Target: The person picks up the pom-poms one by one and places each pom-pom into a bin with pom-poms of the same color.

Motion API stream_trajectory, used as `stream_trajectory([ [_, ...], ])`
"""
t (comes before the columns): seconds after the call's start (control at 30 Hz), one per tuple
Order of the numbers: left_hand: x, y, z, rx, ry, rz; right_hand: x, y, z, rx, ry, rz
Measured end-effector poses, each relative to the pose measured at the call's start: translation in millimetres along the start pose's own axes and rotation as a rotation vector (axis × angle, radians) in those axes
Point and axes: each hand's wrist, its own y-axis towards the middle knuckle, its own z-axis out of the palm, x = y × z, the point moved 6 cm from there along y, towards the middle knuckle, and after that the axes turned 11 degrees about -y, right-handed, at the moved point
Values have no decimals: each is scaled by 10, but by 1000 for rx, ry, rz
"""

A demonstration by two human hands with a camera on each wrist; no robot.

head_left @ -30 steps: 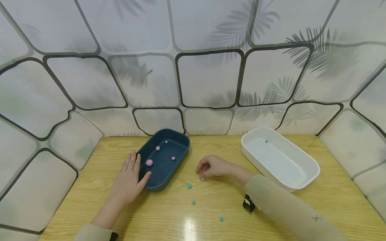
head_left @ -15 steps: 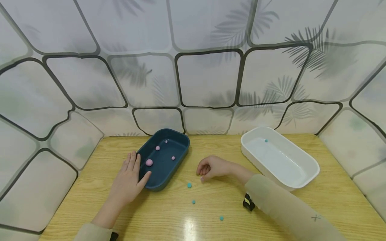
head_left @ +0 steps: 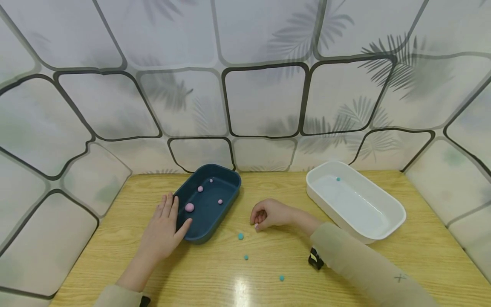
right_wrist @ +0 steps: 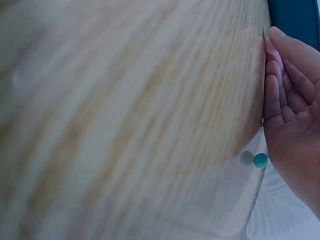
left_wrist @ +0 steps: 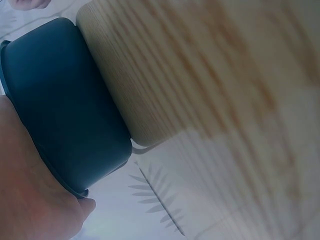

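Dark blue is colouring the tray (head_left: 209, 213), which is sitting left of centre on the wooden worktop (head_left: 192, 277). We are seeing the left hand (head_left: 163, 232) resting along its left edge; that grip is lying open and flat, fingers straight, thumb spreading over the rim. Inside, four pink balls (head_left: 189, 207) are lying apart, the largest being nearest the left hand. Just right of the tray, the right hand (head_left: 272, 213) is hanging low, its grip curling inward with thumb close to fingertips; we cannot tell whether it is pinching anything. Nearer to us, three teal balls (head_left: 240, 236) are lying separately on the worktop. Farther right, a white tray (head_left: 356, 209) is standing at a slant, with one small teal ball (head_left: 338, 179) lying near its far end. Behind everything, a wall (head_left: 264, 102) is showing dark outlines and grey fronds.
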Motion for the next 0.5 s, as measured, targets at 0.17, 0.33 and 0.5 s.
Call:
stream_trajectory([
  [0.17,-4,-3,-1,1,-6,-1,17,0,-8,-15,-11,-4],
  [0.33,-15,-5,-10,2,-4,0,12,6,-13,-20,-27,6],
  [0.5,-25,-8,-15,2,1,4,-6,14,-31,-24,-26,22],
])
